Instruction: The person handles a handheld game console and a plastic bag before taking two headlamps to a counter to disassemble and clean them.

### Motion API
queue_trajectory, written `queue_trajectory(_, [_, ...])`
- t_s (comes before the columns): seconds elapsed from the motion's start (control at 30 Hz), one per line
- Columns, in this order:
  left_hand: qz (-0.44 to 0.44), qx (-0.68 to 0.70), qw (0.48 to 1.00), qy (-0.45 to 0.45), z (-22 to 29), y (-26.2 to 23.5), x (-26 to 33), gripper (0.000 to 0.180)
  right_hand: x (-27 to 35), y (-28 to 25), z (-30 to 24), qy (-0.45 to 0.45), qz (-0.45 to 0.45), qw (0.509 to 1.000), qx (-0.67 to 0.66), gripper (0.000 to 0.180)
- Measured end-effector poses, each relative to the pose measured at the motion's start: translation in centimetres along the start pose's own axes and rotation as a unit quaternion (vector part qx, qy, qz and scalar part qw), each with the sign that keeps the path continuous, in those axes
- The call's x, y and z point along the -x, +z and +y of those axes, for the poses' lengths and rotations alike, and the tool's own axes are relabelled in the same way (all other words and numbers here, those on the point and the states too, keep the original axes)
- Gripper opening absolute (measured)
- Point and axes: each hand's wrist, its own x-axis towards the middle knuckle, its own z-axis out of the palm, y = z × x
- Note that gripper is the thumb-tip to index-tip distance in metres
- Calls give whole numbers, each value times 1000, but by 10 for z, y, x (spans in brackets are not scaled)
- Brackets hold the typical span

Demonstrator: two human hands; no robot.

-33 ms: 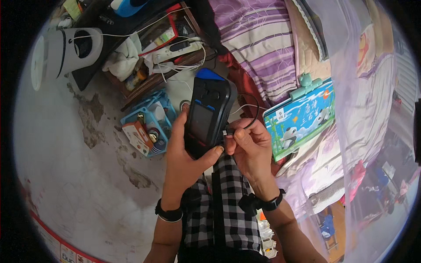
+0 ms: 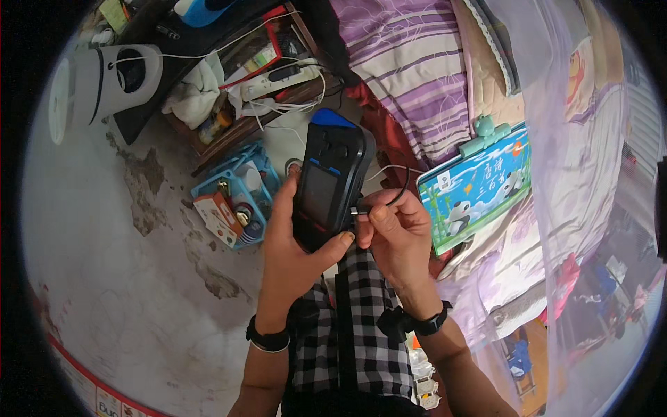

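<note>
A black handheld game console [image 2: 321, 191] with a blue end, a small dark screen and buttons is tilted above my lap. My left hand [image 2: 292, 240] grips its lower left part, thumb across the near end and fingers along the left side. Between the thumb and fingers of my right hand [image 2: 399, 233] is the plug of a black charging cable [image 2: 399, 197]. Its metal tip is right by the console's right edge; whether it touches or enters a port I cannot tell. The cable loops up behind the console.
Left of the console stands a blue basket [image 2: 253, 182] of small items. Beyond it, an open drawer [image 2: 233, 142] holds a power strip [image 2: 281, 78] and cords. A panda-printed board [image 2: 476, 191] leans on the bed [image 2: 417, 76] at right. A white lamp-like appliance [image 2: 114, 87] is far left.
</note>
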Motion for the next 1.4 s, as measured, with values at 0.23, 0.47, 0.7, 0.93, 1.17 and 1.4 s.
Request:
queue_trajectory(0.23, [-1,25,999,-20,-10,8,4,71,6,11,0,-94,59,982,151,8])
queue_trajectory(0.47, [40,9,998,-54,-14,25,14,71,10,12,6,-143,145,959,197,14])
queue_trajectory(0.7, [87,11,996,-13,-18,36,17,75,12,6,13,-182,172,937,244,14])
queue_trajectory(0.93, [96,-49,994,2,-22,32,17,77,14,10,21,-220,166,919,282,12])
queue_trajectory(1.17, [108,-48,993,4,-17,31,17,71,13,11,26,-234,175,907,303,12])
queue_trajectory(1.4, [85,8,995,-41,-10,36,16,67,8,12,25,-221,208,903,304,11])
